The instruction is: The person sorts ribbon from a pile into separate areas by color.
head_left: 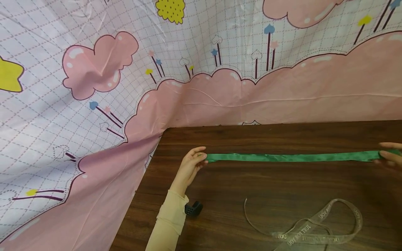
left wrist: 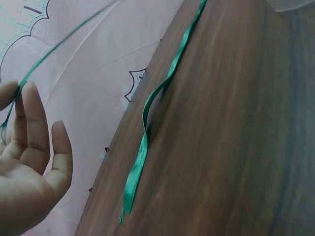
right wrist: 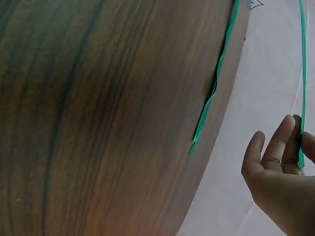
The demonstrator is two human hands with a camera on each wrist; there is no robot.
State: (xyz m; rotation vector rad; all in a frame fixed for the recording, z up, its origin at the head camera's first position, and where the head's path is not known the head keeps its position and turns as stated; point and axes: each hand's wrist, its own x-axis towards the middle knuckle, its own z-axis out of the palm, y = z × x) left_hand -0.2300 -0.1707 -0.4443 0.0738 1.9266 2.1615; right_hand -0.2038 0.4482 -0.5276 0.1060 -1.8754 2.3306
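A shiny green ribbon (head_left: pixel 282 158) stretches nearly straight between the two hands. My left hand (head_left: pixel 192 164) pinches its left end between thumb and fingers, the other fingers held apart. At the right edge of the head view, my right hand (head_left: pixel 391 157) pinches the other end, and part of this hand is cut off. Both wrist views show a second strip of green ribbon (left wrist: pixel 135 172) lying along the wooden table below the raised one. In the right wrist view, the held ribbon (right wrist: pixel 303 73) runs up from the fingertips of the right hand (right wrist: pixel 280 167).
A sheer ribbon (head_left: pixel 306 228) printed "JUST FOR YOU" lies looped at the front of the dark wooden table (head_left: pixel 238 188), with a thin cord (head_left: pixel 251 223) across it. A black strap (head_left: pixel 195 209) shows beside the left sleeve. A patterned pink-and-white curtain (head_left: pixel 213 101) hangs behind the table.
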